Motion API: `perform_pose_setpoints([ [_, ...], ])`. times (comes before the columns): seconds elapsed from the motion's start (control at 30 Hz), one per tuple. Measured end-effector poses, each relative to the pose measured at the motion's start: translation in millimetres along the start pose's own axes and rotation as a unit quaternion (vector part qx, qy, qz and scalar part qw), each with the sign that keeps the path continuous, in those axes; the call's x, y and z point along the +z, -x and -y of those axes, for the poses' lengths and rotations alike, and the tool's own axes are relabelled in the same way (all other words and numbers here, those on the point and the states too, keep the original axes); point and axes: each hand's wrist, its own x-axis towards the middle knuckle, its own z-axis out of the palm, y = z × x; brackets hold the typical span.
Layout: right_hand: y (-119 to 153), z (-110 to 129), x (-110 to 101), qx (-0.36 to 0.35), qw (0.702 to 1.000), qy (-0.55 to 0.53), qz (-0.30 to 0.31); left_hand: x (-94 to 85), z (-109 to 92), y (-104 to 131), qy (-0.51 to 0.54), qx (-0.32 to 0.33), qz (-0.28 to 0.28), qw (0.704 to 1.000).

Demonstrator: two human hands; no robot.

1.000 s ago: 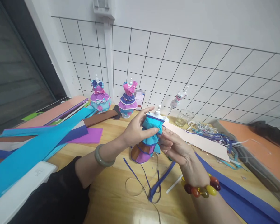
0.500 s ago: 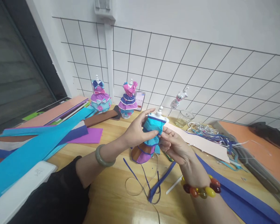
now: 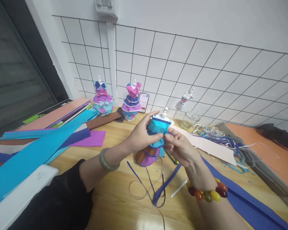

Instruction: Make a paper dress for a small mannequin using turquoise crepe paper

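Note:
A small white dress form (image 3: 163, 115) stands on the table, wearing a turquoise dress (image 3: 157, 126) with dark blue edging and brown and purple panels low on the skirt. My left hand (image 3: 145, 132) is wrapped round the bodice from the left, its thumb pressed across the front. On the other side my right hand (image 3: 179, 145) pinches the dress's right edge between thumb and fingers; the exact bit of fabric is hidden. Below the skirt lie dark blue strips (image 3: 158, 195) and a thin loose cord. Scissors (image 3: 172, 157) lie partly behind my right hand.
Two dressed forms, one with a blue bow (image 3: 103, 99) and one in pink (image 3: 132, 102), stand at the back near a phone (image 3: 143, 103). Fabric strips (image 3: 43, 145) cover the left side. A glass (image 3: 189, 120), tangled ribbons (image 3: 210, 132) and blue cloth (image 3: 244, 198) are right.
My right fingers have shifted slightly at the dress's edge. The left hand keeps its hold, and the view has moved a little.

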Motion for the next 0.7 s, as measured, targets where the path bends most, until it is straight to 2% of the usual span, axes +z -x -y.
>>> perform_pose_setpoints([
  [0.23,2.2,2.5,2.8,-0.033,0.998,0.036,-0.038,0.8,-1.1,2.1,-0.014,-0.002,0.002,1.000],
  [0.47,2.7,2.2,5.2,-0.008,1.000,0.002,-0.016,1.2,3.6,2.1,-0.028,0.011,0.000,1.000],
  [0.7,1.6,-0.4,6.7,-0.024,1.000,0.001,-0.017,0.7,2.8,2.0,-0.046,0.017,0.013,0.999],
])
